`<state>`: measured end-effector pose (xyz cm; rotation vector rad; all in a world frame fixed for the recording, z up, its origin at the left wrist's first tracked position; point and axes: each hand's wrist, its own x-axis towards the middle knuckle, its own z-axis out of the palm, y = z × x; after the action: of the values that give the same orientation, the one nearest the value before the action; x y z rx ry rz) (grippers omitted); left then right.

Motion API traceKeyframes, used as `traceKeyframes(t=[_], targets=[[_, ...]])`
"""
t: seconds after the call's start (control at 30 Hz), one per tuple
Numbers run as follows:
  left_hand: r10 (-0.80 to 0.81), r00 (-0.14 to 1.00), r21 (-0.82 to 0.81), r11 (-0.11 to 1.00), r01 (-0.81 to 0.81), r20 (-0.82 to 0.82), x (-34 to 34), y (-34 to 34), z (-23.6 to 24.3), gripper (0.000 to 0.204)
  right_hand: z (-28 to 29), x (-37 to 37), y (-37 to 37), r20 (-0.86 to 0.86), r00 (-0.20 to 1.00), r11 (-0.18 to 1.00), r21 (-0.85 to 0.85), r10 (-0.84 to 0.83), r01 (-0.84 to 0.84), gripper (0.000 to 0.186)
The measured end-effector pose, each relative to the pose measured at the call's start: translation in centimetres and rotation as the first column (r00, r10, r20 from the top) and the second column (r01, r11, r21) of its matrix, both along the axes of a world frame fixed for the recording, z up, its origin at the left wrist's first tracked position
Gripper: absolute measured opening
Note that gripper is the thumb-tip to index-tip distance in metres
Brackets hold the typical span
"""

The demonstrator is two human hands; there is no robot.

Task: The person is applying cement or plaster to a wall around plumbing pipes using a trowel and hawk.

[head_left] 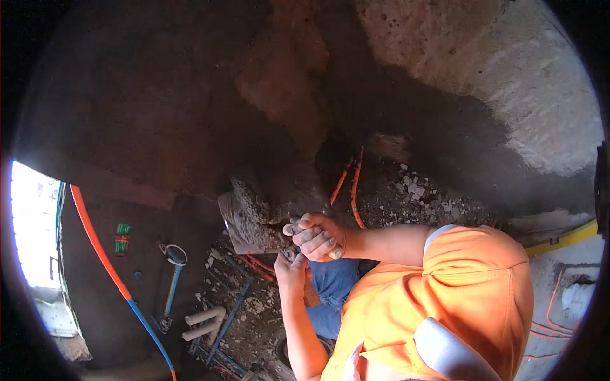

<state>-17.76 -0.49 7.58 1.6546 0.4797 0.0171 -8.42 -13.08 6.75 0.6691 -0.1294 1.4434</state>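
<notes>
My right hand is closed round a dusty tool with a pale rounded handle end below my fingers; the tool's other end is hard to make out. Just below and left, my left hand is closed on something small and grey, mostly hidden by its fingers. Both hands are close together beside a rough, crusted grey block of masonry with a flat pale side. My blue-jeaned leg shows beneath them.
Rubble and orange conduits lie beyond the hands. At left are an orange-and-blue pipe, a green bundle, a blue pipe with a ring and white pipe elbows. A bright opening is at far left.
</notes>
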Motion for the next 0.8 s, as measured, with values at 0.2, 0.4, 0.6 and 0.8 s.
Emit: traceKeyframes(t=[0.2,0.4,0.6,0.8], targets=[[0.201,0.978,-0.189,0.96,-0.209,-0.06,-0.6,2.6,-0.3,0.013,7.2,6.3,1.5,0.531,0.671,0.737,-0.121,-0.518,0.665,0.035],[0.286,0.958,-0.208,0.936,-0.285,-0.028,-3.4,4.7,0.4,0.012,12.8,19.1,10.9,0.698,0.415,-0.096,-0.567,-0.584,0.818,0.023],[0.422,0.903,-0.182,0.885,-0.429,-0.078,-6.7,7.1,-0.9,0.014,20.0,17.9,12.6,0.67,0.344,-0.188,-0.589,-0.658,0.786,0.012],[0.412,0.909,-0.193,0.889,-0.416,-0.06,-6.0,6.5,-0.1,0.011,21.2,18.4,13.8,0.765,0.158,-0.234,-0.377,-0.625,0.896,0.015]])
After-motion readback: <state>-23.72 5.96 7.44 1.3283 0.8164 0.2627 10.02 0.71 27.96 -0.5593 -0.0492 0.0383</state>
